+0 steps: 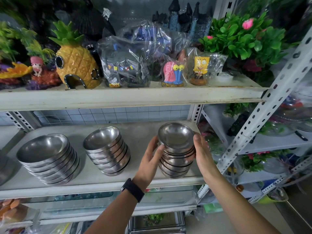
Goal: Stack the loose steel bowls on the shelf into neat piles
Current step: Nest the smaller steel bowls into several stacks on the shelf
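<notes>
We grip the right-hand pile of steel bowls (177, 154) between our left hand (151, 160) and right hand (203, 154), fingers (155, 146) curled round its sides, at the right end of the shelf (101, 182), where a middle pile (108, 149) and a left pile (49, 157) stand apart.

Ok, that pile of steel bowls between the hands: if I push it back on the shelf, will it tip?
Possibly: the right pile looks tall for its narrow base, so a high push could topple it. Its polished walls probably slip, though the left hand and right hand grip both sides. The nesting may shift sideways.
</notes>
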A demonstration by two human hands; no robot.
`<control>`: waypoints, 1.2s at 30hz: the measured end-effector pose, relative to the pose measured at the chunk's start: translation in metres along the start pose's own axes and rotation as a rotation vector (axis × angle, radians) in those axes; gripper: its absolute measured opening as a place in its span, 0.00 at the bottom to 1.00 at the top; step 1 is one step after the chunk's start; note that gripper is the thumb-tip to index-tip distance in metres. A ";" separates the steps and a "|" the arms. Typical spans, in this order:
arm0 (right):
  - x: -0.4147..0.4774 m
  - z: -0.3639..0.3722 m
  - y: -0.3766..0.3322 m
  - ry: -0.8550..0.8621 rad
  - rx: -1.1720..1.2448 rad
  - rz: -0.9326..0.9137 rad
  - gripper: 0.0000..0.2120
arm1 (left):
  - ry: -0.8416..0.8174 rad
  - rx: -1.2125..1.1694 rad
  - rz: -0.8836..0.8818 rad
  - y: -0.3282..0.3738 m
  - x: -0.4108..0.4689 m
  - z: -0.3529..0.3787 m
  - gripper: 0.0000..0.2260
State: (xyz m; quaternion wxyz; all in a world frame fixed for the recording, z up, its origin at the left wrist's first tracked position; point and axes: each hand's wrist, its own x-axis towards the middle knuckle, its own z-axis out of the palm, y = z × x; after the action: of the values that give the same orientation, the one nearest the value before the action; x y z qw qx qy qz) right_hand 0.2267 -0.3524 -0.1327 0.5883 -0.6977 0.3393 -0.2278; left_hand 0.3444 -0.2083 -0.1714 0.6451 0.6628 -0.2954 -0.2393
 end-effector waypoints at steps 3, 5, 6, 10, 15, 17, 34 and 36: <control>0.001 -0.005 0.002 -0.002 -0.011 -0.020 0.30 | 0.066 0.002 0.044 0.012 0.003 -0.004 0.32; 0.002 -0.008 0.000 -0.001 -0.101 -0.068 0.31 | 0.095 0.026 0.054 0.014 0.005 -0.006 0.28; 0.002 -0.010 -0.001 0.006 -0.172 -0.105 0.31 | 0.108 0.057 0.059 0.015 0.007 -0.007 0.26; 0.009 -0.017 -0.005 0.030 -0.434 -0.226 0.30 | 0.113 0.316 0.091 0.013 0.013 -0.013 0.28; 0.019 -0.026 -0.015 0.003 -0.764 -0.286 0.25 | 0.082 0.679 0.152 0.029 0.017 -0.019 0.32; 0.023 -0.032 -0.023 0.003 -0.878 -0.341 0.26 | 0.087 0.821 0.197 0.040 0.022 -0.020 0.32; 0.038 -0.014 -0.103 -0.119 -1.183 -0.737 0.18 | 0.160 1.460 0.283 0.114 0.035 -0.074 0.27; 0.034 -0.001 -0.108 -0.156 -1.120 -0.779 0.18 | 0.193 1.457 0.261 0.120 0.024 -0.086 0.25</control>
State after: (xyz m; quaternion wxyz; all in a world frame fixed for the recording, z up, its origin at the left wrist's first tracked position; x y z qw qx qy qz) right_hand 0.2711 -0.3697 -0.0301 0.0368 -0.9822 0.0870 -0.1623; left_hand 0.4118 -0.1632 -0.0455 0.0888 0.9000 -0.3976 0.1548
